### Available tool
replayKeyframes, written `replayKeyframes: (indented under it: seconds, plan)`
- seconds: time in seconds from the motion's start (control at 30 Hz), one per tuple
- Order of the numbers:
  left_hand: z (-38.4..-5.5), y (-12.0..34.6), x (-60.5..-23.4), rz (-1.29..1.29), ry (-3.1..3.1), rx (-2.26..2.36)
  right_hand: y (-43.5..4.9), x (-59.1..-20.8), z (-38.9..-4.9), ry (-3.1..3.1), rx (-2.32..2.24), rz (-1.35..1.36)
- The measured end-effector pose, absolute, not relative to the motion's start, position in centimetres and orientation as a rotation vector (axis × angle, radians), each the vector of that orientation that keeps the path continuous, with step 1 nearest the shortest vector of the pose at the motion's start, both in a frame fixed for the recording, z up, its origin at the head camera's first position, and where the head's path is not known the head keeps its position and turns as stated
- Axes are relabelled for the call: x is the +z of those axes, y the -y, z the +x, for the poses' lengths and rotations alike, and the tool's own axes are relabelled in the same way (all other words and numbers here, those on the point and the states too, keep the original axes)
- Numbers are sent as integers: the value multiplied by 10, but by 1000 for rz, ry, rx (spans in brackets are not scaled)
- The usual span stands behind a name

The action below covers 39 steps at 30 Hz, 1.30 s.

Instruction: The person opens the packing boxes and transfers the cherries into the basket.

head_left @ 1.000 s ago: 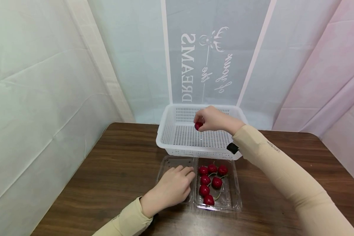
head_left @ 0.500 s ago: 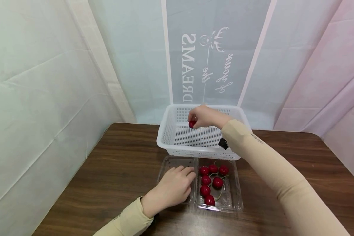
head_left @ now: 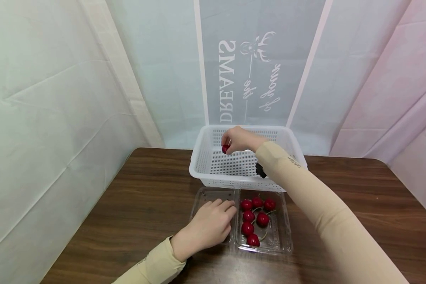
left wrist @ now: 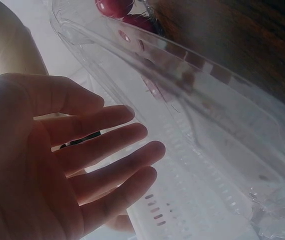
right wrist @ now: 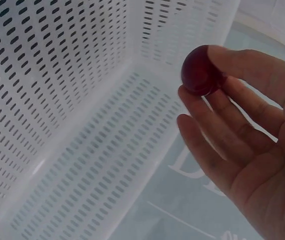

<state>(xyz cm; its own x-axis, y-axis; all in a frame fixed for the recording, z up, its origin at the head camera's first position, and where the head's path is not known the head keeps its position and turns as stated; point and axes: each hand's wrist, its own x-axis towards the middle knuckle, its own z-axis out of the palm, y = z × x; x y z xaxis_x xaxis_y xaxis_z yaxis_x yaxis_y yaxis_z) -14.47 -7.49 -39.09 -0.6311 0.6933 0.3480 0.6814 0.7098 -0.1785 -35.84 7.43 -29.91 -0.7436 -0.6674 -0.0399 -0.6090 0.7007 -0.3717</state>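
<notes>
My right hand [head_left: 239,140] pinches a red cherry [right wrist: 197,72] between thumb and fingertips, over the white perforated basket [head_left: 234,182]. In the right wrist view the cherry hangs above the basket's slotted floor. My left hand [head_left: 209,223] is over the left half of a clear plastic clamshell box [head_left: 285,236], and its fingers look relaxed and straight in the left wrist view, holding nothing. Whether its fingertips touch the plastic I cannot tell. Several red cherries [head_left: 262,219], some with green stems, lie in the box's right half.
The brown wooden table [head_left: 138,189] extends to both sides of the box and basket. A pale curtain [head_left: 177,79] with white lettering hangs directly behind the basket. Light fabric [head_left: 49,118] also lines the left side.
My right hand has moved left over the basket, carrying the cherry with it. The left hand and the cherries in the box stay nearly where they were.
</notes>
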Motion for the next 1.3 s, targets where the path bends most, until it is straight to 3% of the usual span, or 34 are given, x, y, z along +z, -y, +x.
replayKeyframes:
  seconds: [1.3]
  plan:
    - [-144, 74, -391, -1062, 2543, 80, -45, -344, -385, -2634, -463, -810]
